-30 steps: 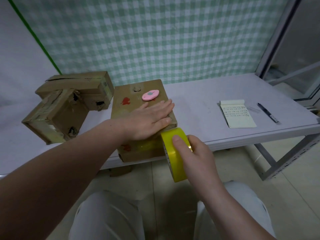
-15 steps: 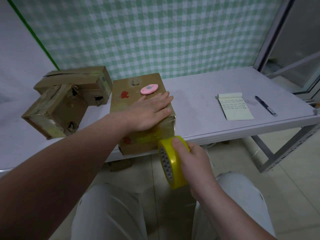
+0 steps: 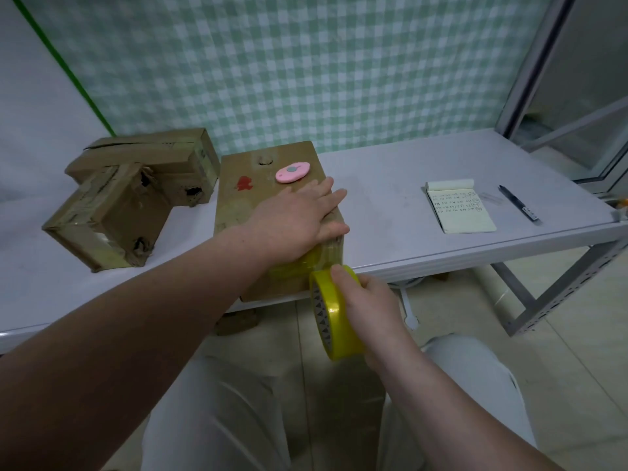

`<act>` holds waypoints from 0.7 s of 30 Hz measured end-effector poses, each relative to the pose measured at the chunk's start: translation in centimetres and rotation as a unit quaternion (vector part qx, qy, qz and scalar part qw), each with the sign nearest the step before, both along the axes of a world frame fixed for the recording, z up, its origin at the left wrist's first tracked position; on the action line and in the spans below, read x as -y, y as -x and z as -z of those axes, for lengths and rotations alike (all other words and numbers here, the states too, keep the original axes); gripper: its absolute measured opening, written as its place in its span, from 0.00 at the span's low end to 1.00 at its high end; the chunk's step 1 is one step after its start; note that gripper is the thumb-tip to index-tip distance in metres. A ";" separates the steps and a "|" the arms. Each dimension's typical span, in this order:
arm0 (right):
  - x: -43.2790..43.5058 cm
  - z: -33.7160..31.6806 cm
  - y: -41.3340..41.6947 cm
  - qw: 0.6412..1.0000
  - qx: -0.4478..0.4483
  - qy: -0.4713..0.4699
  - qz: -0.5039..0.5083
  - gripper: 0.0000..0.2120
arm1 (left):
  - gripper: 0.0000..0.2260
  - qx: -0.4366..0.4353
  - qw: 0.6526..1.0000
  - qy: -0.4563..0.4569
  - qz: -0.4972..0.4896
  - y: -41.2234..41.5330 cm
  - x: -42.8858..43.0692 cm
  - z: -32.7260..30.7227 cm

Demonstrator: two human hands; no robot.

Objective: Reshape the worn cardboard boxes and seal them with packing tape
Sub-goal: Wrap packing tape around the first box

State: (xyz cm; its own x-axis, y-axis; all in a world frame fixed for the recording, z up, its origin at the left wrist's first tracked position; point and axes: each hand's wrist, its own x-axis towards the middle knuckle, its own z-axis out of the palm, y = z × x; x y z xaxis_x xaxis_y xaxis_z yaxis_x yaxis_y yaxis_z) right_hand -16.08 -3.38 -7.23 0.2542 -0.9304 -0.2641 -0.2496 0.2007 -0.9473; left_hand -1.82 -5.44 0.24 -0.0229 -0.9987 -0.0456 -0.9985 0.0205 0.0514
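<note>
A brown cardboard box (image 3: pixel 244 205) with a red mark stands at the table's front edge. My left hand (image 3: pixel 299 222) lies flat on its top near the right corner, fingers spread. My right hand (image 3: pixel 367 307) grips a roll of yellow packing tape (image 3: pixel 334 317) just below the box's front right corner, in front of the table edge. A strip of yellow tape (image 3: pixel 317 263) runs from the roll up the box's front face. Two worn, torn boxes sit to the left: one tilted (image 3: pixel 108 219), one behind it (image 3: pixel 153 158).
A pink oval cutter (image 3: pixel 293 172) rests on the box top. A notepad (image 3: pixel 458 209) and a black pen (image 3: pixel 518 207) lie on the white table (image 3: pixel 390 212) to the right. Metal table legs (image 3: pixel 560 294) stand at the right. My knees are below.
My right hand has drawn the tape roll down and slightly toward me, from the box's top edge to below its front corner. The left hand stays pressed on the box.
</note>
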 end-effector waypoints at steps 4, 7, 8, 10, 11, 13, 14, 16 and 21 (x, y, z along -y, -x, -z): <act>0.3 0.0 -0.2 1.000 0.004 -0.012 0.004 0.21 | 0.29 0.021 1.000 -0.011 -0.002 0.2 0.4 0.2; 0.6 0.3 -0.4 1.000 0.015 -0.020 0.008 0.22 | 0.30 0.034 0.999 -0.019 -0.005 0.4 0.6 0.2; 0.7 0.3 -0.5 0.999 0.019 -0.024 0.008 0.22 | 0.30 0.037 0.999 -0.021 -0.006 0.4 0.7 0.2; 0.8 0.5 -0.5 0.999 0.031 -0.033 0.008 0.23 | 0.30 0.043 0.999 -0.029 -0.008 0.5 0.8 0.1; 0.9 0.6 -0.5 0.999 0.038 -0.038 0.008 0.23 | 0.31 0.043 0.999 -0.033 -0.008 0.6 0.8 0.1; 1.0 0.6 -0.4 0.998 0.047 -0.049 0.006 0.23 | 0.32 0.028 0.999 -0.041 -0.002 0.4 0.8 0.0; 1.0 0.5 -0.4 0.997 0.051 -0.052 0.002 0.22 | 0.32 0.016 0.999 -0.046 0.006 0.1 0.9 -0.1; 0.9 0.2 -0.3 0.997 0.055 -0.052 -0.008 0.18 | 0.33 0.001 0.998 -0.065 0.023 -0.7 1.0 -0.3; 0.6 -0.3 -0.4 0.997 0.052 -0.057 -0.021 0.16 | 0.36 -0.031 0.994 -0.106 0.026 -2.1 0.6 -1.7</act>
State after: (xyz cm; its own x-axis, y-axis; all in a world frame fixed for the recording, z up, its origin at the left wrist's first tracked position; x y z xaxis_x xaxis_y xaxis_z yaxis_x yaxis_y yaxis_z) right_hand -15.64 -3.99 -6.94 0.3238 -0.8840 -0.3371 -0.1627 0.2990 -0.9403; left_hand 0.32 -6.07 1.94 -0.0839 -0.9642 -0.2517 -0.9910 0.0542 0.1224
